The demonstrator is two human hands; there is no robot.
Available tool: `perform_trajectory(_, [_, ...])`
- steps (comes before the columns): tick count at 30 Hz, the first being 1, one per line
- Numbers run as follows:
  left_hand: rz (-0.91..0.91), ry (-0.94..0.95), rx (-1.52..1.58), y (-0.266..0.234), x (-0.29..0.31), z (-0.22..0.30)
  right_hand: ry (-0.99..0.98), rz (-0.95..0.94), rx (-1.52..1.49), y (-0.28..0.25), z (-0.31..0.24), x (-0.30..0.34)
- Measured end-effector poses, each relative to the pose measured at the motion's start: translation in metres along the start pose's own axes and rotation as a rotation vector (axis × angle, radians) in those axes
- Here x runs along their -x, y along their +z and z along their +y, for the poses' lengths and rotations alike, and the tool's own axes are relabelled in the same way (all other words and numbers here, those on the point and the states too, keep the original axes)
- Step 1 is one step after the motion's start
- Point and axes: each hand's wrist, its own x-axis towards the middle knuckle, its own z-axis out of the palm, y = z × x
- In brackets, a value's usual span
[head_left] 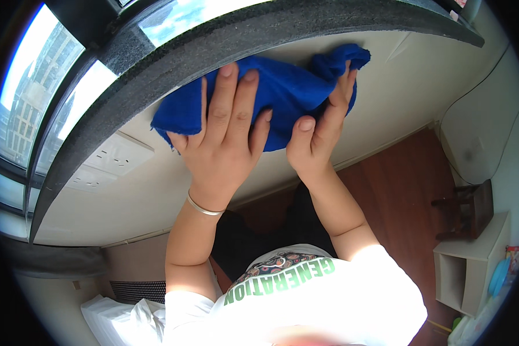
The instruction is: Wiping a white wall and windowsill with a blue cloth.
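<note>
- White T-shirt point(328, 305) with green lettering: one, nearest the camera, dark trousers point(230, 233) beyond it.
- Two bare hands, one blue cloth point(288, 86), one silver bangle point(205, 206) on the left wrist.
- Two white socket plates point(116, 157) side by side on the cream panel point(380, 98), left of the cloth.
- Dark grey ledge point(271, 26) curves just above the cloth; windows point(37, 92) stand past it. Right: a dark wooden stool point(473, 210) and a white shelf unit point(473, 265).
- Left hand point(222, 135) covers part of the cloth, fingers extended and parted, laid flat over it.
- Right hand point(320, 132) has its fingers against the cloth's bunched right end, thumb apart; whether they pinch a fold, I cannot tell.
- Cloth lies against the panel, beneath and between both hands' fingers.
</note>
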Motion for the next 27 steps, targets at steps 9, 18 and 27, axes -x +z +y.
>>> perform_trajectory(9, [-0.009,-0.141,-0.158,0.007,0.042,-0.009,-0.248,-0.204,0.191,0.021,0.004,0.015])
perform_trajectory(18, [0.0,0.046,-0.085,0.068,0.038,0.058,0.252,0.071,0.427,-0.019,0.064,0.032])
perform_trajectory(27, [-0.635,-0.08,0.268,0.1,0.252,0.063,0.371,-0.126,0.452,-0.024,0.088,0.21])
